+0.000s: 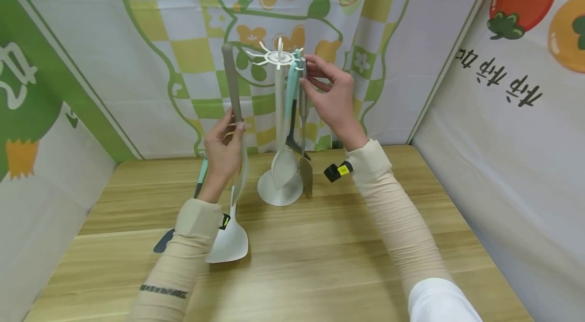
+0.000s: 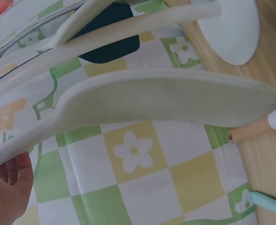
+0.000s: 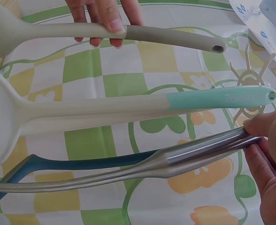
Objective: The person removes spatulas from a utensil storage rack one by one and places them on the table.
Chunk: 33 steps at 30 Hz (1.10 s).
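My left hand (image 1: 223,147) pinches a cream spoon (image 2: 166,98) with a grey handle, held upright left of a white utensil rack (image 1: 280,58). The pinch is where handle and neck meet. With thumb and fingertips, my right hand (image 1: 333,93) grips the handle end of a steel spatula (image 3: 180,161) at the rack's right side. Those fingers hide whether it sits on a hook. Beside it hang a cream spoon or ladle with a mint handle (image 3: 218,97) and a dark blue utensil (image 3: 91,164).
On the table (image 1: 347,240), to the left, lie a white turner (image 1: 233,240) and a dark-headed utensil with a mint handle (image 1: 203,172), partly behind my left arm. The rack's round base (image 1: 267,192) stands near the back, before a patterned curtain (image 1: 183,58).
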### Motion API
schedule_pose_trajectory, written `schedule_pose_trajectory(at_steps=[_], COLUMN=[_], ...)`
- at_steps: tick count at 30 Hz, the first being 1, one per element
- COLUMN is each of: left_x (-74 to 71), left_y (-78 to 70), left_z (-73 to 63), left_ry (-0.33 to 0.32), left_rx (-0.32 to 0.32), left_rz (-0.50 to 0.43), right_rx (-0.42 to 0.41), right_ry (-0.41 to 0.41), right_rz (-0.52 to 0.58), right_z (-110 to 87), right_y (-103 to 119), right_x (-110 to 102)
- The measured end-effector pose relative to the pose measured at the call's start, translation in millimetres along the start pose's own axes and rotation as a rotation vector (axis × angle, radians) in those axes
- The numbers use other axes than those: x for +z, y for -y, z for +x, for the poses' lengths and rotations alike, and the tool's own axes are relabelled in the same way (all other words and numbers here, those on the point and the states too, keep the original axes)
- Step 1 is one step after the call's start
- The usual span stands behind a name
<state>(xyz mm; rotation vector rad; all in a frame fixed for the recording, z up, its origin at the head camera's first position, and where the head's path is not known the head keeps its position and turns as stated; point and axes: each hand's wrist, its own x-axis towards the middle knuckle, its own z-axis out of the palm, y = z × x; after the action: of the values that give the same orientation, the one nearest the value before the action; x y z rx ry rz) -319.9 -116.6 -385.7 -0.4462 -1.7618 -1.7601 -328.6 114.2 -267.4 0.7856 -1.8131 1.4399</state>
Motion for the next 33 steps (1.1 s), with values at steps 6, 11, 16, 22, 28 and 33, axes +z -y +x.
schedule_pose_trajectory(at_steps=[6, 11, 16, 22, 28, 33], left_x=[-7.8, -11.5, -15.0, -20.4, -27.2, -32.3], left_y=[0.6, 1.0, 0.9, 0.9, 1.6, 2.1], left_z=[-1.3, -2.5, -3.5, -5.0, -5.5, -7.1], left_ry=[0.008, -0.005, -0.022, -0.025, -0.048, -0.055], left_rx=[-0.014, -0.021, -0.016, -0.016, -0.025, -0.015], left_rz=[0.015, 0.012, 0.018, 0.024, 0.05, 0.052], right_rx=[0.035, 0.032, 0.028, 0.031, 0.033, 0.026], right_ry=[-0.003, 0.0, 0.008, 0.013, 0.017, 0.013], right_rz=[-0.003, -0.018, -0.021, -0.019, -0.024, -0.017], right_z=[-1.2, -0.4, -0.5, 1.5, 0.3, -0.9], right_y=[5.8, 3.1, 6.1, -8.8, 2.7, 13.0], right_x=[-0.9, -0.8, -1.1, -2.1, -1.3, -0.4])
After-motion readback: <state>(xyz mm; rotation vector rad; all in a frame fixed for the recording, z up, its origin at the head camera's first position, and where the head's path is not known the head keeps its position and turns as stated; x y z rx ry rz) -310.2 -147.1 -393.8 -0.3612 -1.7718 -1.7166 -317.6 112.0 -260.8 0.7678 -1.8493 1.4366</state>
